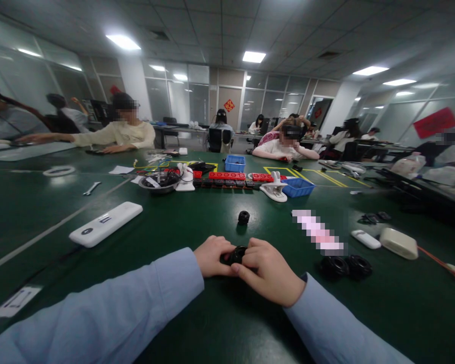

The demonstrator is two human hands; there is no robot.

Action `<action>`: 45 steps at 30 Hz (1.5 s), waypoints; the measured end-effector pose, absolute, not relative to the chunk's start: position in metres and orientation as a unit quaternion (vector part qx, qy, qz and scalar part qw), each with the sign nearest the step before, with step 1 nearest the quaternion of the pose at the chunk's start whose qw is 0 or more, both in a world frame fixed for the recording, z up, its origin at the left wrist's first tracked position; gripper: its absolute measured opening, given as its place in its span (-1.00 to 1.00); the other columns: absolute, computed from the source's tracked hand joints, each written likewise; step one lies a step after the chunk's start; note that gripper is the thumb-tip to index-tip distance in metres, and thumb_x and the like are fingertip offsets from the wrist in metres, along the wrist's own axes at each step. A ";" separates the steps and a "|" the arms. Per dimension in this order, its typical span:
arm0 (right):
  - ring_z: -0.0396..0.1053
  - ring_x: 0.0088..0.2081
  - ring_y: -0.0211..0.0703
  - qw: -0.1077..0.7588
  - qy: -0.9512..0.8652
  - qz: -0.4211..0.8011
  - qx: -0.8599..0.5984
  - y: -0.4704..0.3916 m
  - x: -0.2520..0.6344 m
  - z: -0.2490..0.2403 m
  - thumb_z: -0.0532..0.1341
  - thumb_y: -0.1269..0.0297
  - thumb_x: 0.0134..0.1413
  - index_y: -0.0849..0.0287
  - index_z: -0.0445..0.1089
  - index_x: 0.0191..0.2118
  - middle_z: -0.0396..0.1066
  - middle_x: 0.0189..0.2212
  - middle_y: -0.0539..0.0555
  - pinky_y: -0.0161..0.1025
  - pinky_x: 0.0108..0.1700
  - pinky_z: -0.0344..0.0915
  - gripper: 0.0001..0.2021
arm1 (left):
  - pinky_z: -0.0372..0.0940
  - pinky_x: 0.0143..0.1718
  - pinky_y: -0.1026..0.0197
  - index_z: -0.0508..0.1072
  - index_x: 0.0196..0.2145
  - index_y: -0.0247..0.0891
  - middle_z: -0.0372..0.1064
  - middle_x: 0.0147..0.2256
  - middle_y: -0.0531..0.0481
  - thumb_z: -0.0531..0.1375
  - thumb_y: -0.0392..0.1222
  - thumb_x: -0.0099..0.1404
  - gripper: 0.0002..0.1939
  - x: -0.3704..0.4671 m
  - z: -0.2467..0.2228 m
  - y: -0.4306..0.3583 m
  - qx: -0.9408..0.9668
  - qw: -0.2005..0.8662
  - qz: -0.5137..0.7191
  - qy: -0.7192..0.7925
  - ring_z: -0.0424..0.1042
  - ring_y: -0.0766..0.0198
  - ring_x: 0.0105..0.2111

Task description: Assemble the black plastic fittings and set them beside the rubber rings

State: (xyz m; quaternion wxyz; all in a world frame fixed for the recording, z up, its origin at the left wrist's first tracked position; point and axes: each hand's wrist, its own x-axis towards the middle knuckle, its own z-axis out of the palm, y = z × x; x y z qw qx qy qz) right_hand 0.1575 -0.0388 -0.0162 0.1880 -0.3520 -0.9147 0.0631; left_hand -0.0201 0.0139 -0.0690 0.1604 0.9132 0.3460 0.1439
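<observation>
Beneath a panelled ceiling with bright rectangular lights, a glass-partitioned workroom surrounds a broad dark green tabletop (197,217). Near its front edge, the person, in light blue sleeves, has both hands close together around a small, glossy black rounded piece (238,254). Their left hand (212,257) closes on its left side, while their right hand (267,270) curls narrowly over its right side, thumb reaching below it toward the left thumb. Fingers cover much of the piece, so its full shape cannot be told.

Just beyond the hands stands a small, black, ridged round piece (243,218), apart from them. To the right, two larger black coiled rings (347,266) lie side by side, nearer the person than a small white oval case (365,239) and a cream rounded box (398,243) with an orange cord.

On the left lie a long white rounded device (106,224) and, farther off, a silver metal wrench (92,188). Across the table, red slotted strips (227,176) form a row between two white clips, near two blue plastic trays.
</observation>
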 end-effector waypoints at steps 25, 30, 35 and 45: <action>0.27 -0.20 -0.08 0.267 -0.829 0.080 -0.484 -0.033 0.162 -0.019 0.15 0.18 0.10 0.23 0.37 -0.18 0.39 -0.29 0.10 -0.14 -0.13 0.17 -0.75 | 0.04 -0.37 0.24 0.34 -0.50 -0.26 0.29 -0.50 0.12 0.27 0.12 0.04 -0.63 -0.020 -0.066 0.011 0.911 0.156 0.154 0.349 0.28 0.27 -0.40; 0.27 -0.21 -0.08 0.250 -0.850 0.097 -0.453 -0.033 0.160 -0.022 0.20 0.25 0.06 0.21 0.41 -0.23 0.40 -0.31 0.09 -0.13 -0.13 0.21 -0.82 | 0.04 -0.37 0.24 0.31 -0.52 -0.27 0.28 -0.50 0.12 0.26 0.13 0.05 -0.61 -0.020 -0.069 0.013 0.913 0.150 0.150 0.347 0.27 0.27 -0.40; 0.25 -0.23 -0.09 0.242 -0.844 0.108 -0.466 -0.034 0.159 -0.021 0.23 0.26 0.04 0.21 0.43 -0.25 0.38 -0.35 0.08 -0.14 -0.16 0.22 -0.83 | 0.04 -0.36 0.24 0.33 -0.50 -0.26 0.29 -0.48 0.12 0.26 0.13 0.05 -0.62 -0.020 -0.069 0.013 0.912 0.157 0.147 0.350 0.27 0.27 -0.39; 0.25 -0.21 -0.11 0.234 -0.842 0.116 -0.472 -0.034 0.158 -0.020 0.23 0.26 0.04 0.21 0.42 -0.26 0.35 -0.34 0.08 -0.16 -0.16 0.23 -0.84 | 0.05 -0.35 0.23 0.34 -0.48 -0.26 0.29 -0.47 0.12 0.25 0.12 0.06 -0.63 -0.018 -0.068 0.012 0.910 0.158 0.139 0.356 0.28 0.26 -0.37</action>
